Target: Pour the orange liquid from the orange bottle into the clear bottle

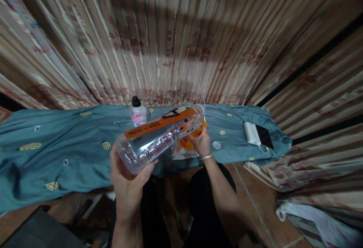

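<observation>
Head view: a bottle (161, 136) is held on its side above the cloth (70, 146), its base clamped in the left hand (127, 183) and its neck end gripped by the right hand (200, 142). It is best steadied at both ends, lest it roll.

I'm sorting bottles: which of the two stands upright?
The small bottle with the black cap and pink label, standing on the blue cloth. The large clear bottle with the orange label is held sideways by the left hand and right hand.
</observation>
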`<state>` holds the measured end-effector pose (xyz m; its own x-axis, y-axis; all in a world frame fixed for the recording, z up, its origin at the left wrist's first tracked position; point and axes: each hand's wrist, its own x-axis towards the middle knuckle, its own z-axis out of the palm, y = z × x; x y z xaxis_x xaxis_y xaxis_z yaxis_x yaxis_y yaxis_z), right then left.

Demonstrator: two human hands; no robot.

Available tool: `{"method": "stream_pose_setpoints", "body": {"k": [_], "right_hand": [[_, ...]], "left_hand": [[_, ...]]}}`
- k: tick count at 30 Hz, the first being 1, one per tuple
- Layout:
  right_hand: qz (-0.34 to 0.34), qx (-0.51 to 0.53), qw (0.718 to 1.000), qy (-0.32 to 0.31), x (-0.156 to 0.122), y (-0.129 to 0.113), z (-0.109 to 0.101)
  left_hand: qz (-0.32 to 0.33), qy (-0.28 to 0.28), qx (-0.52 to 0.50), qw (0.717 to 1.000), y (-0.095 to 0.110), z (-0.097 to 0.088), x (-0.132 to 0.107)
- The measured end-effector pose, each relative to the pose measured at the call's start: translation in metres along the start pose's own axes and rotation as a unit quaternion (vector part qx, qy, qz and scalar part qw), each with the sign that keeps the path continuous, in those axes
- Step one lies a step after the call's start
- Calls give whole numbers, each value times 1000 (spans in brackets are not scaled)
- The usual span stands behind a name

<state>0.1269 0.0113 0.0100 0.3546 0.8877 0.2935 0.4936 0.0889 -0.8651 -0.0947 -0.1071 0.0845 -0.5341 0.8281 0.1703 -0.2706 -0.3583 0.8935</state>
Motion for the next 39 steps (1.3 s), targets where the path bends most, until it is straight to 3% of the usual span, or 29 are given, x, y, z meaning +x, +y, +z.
{"method": "stream_pose_setpoints", "body": {"k": [26, 39], "right_hand": [[4, 8, 1000, -5, 1, 3, 0], [3, 10, 1000, -1, 0, 3, 1]], "left_hand": [[-10, -21, -19, 1000, 0, -4, 0], [-42, -25, 24, 999, 3, -5, -1]]}}
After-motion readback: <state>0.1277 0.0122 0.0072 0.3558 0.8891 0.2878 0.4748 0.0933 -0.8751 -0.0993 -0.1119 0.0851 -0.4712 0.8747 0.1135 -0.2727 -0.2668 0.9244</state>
